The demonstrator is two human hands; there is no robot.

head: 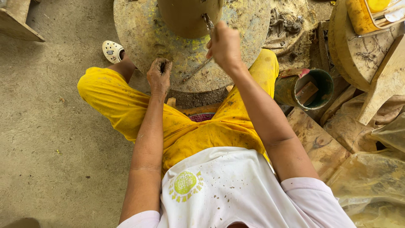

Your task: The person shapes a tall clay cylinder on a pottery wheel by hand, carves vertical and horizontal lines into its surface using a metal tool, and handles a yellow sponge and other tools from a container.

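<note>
seated person, viewed from above, legs in yellow trousers [126,105] spread either side of a round potter's wheel [143,33] stained with yellow and clay.

right hand [225,46] raised over the wheel's right half, fingers pressed together around a thin metal tool [207,22]. the tool's upper end touches the lower wall of a brown clay pot [185,17] standing at the far middle of the wheel; only the pot's base is in view. a thin rod-like line [196,69] runs down-left from under the hand across the wheel face; cannot tell whether it is the same tool or its shadow.

left hand [159,76] rests at the near edge of the wheel, fingers curled inward, smeared with dark clay; cannot tell if it pinches anything, possibly a small lump.

white clog [112,51] on a foot, left of the wheel. white shirt [228,190] with a round yellow-green mark, near centre. right of the wheel: a green bucket [322,78] with a wooden block [306,92] inside, a yellow container [363,17] at far right on a round wooden slab [358,55], crumpled plastic sheets [371,177] at near right. bare dirt floor [50,147] on the left.
</note>
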